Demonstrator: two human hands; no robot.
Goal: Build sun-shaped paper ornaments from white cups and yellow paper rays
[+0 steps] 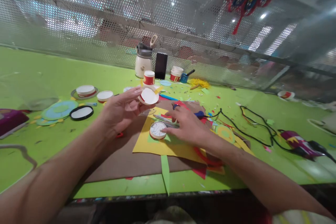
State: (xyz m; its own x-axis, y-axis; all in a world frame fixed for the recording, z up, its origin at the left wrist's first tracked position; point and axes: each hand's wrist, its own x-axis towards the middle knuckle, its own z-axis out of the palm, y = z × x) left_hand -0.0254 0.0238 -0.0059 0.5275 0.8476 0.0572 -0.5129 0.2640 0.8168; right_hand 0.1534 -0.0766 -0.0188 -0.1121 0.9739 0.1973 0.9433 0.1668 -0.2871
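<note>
In my left hand is a short white-and-red paper cup piece, raised above the work sheets with its round white face tilted towards me. My right hand is low over a yellow sheet, fingers apart and bent. Its thumb reaches the edge of a white disc marked with dark lines and edged in red. Grey metal blades lie under the right fingers; how they connect to the blue part beside the hand is hidden. A brown sheet lies beneath the yellow one.
Cup pieces and a black ring lie left. Behind are a white bottle, a phone and a red-white cup. A black cord loops right, near a purple device. A perforated screen bounds the table.
</note>
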